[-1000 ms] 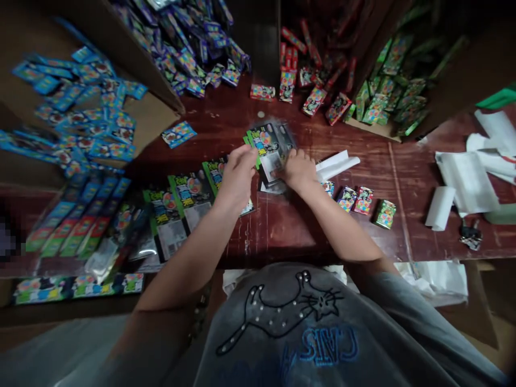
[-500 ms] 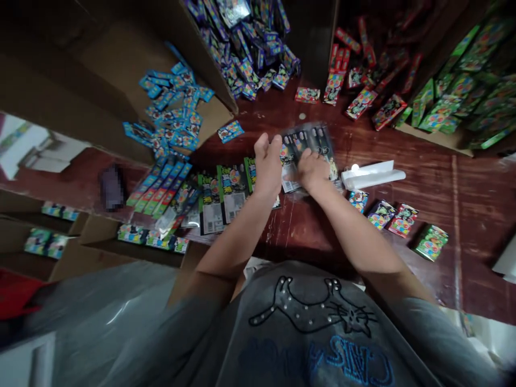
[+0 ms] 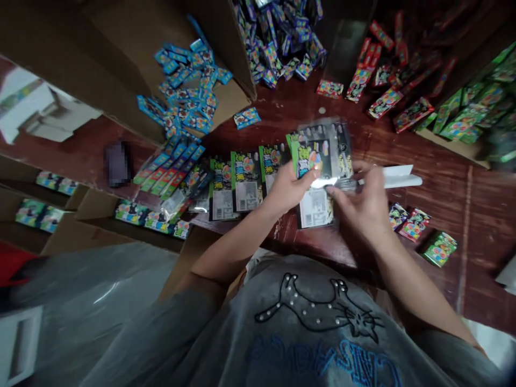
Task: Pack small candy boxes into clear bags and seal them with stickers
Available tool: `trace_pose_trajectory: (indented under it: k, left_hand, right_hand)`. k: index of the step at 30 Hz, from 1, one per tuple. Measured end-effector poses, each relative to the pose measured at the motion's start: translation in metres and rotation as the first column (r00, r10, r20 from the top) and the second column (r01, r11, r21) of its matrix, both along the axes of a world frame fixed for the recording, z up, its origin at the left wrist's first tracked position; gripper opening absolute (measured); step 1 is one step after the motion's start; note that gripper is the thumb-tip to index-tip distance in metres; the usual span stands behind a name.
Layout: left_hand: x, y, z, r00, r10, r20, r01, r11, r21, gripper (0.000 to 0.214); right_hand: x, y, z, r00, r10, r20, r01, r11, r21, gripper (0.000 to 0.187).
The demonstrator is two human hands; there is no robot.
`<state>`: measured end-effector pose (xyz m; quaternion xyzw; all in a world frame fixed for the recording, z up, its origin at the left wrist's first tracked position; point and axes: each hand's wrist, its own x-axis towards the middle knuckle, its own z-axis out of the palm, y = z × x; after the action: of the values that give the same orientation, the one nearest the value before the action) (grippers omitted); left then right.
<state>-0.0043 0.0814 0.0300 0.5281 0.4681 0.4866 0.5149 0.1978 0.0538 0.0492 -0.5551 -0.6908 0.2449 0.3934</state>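
Note:
My left hand (image 3: pixel 288 188) grips a black and green printed packet (image 3: pixel 312 158), thumb on its front. White label print shows on the packet's lower half. My right hand (image 3: pixel 366 201), partly blurred, is at the packet's right side, thumb and fingers closed around clear plastic at its edge. Under and behind the held packet lie more dark packets (image 3: pixel 342 140) in clear plastic. To the left, several similar packets (image 3: pixel 246 183) overlap in a row. Just right of my right hand are a purple box (image 3: pixel 398 216), a red box (image 3: pixel 415 223) and a green box (image 3: pixel 439 248).
Cartons at the back spill small blue boxes (image 3: pixel 189 86), purple boxes (image 3: pixel 278 43), red boxes (image 3: pixel 358 83) and green boxes (image 3: pixel 467 118). A white roll (image 3: pixel 403 180) lies right. Stacked multicoloured strips (image 3: pixel 171 172) and an open carton (image 3: pixel 92 215) are at left.
My left hand now holds a packet up from the pile. My right hand has moved right, from on top of the packets to the held packet's edge. The camera view has shifted slightly.

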Motion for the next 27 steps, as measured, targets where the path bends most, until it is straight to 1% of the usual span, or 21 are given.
trace_pose_trajectory:
  k: [1,2,3,5,7,12,15,17,19,20,22,25,27]
  left_hand:
    - [0.003,-0.009,0.002,0.996,-0.062,-0.057,0.062,0.998,-0.001,0.037]
    - [0.006,-0.018,0.004,0.985,-0.128,-0.118,0.129,0.992,-0.002,0.03]
    - [0.007,-0.026,0.006,0.965,-0.194,-0.174,0.197,0.98,-0.004,0.024]
    - [0.007,-0.037,0.009,0.924,-0.286,-0.255,0.292,0.956,-0.015,0.02]
    - [0.004,-0.042,0.012,0.9,-0.319,-0.296,0.327,0.945,-0.023,0.022]
    - [-0.007,-0.047,0.019,0.862,-0.408,-0.302,0.415,0.909,-0.043,0.026]
    - [-0.01,-0.051,0.02,0.846,-0.461,-0.268,0.458,0.886,-0.077,0.03]
    - [-0.01,-0.054,0.019,0.86,-0.458,-0.223,0.449,0.889,-0.094,0.029]
    - [-0.011,-0.055,0.02,0.876,-0.422,-0.232,0.416,0.906,-0.079,0.027]
    - [-0.012,-0.055,0.021,0.882,-0.396,-0.257,0.395,0.917,-0.058,0.027]
    - [-0.015,-0.056,0.025,0.874,-0.372,-0.313,0.384,0.923,-0.025,0.027]
    - [-0.018,-0.059,0.032,0.846,-0.417,-0.333,0.433,0.901,-0.027,0.028]
    - [-0.018,-0.063,0.034,0.84,-0.444,-0.312,0.456,0.889,-0.036,0.027]
  right_hand:
    - [0.004,-0.003,0.005,0.995,-0.041,0.089,0.031,0.993,0.111,0.059]
    - [0.007,-0.005,0.011,0.985,-0.045,0.168,0.013,0.982,0.186,0.057]
    - [0.009,-0.005,0.017,0.971,-0.008,0.237,-0.044,0.976,0.212,0.05]
    - [0.011,-0.004,0.027,0.936,0.111,0.335,-0.177,0.969,0.172,0.032]
    - [0.011,-0.004,0.033,0.906,0.181,0.381,-0.244,0.962,0.122,0.024]
    - [0.012,-0.01,0.041,0.888,0.237,0.393,-0.288,0.955,0.076,0.029]
    - [0.011,-0.014,0.043,0.868,0.292,0.402,-0.337,0.941,0.043,0.026]
    - [0.009,-0.018,0.043,0.835,0.289,0.469,-0.351,0.935,0.05,0.02]
    - [0.005,-0.022,0.042,0.799,0.276,0.533,-0.367,0.927,0.07,0.019]
    - [0.004,-0.024,0.041,0.795,0.279,0.538,-0.382,0.92,0.087,0.02]
    - [0.002,-0.025,0.04,0.827,0.292,0.48,-0.399,0.907,0.136,0.02]
    - [0.004,-0.023,0.041,0.881,0.317,0.351,-0.396,0.9,0.182,0.029]
    - [0.005,-0.022,0.042,0.879,0.341,0.332,-0.411,0.896,0.169,0.03]
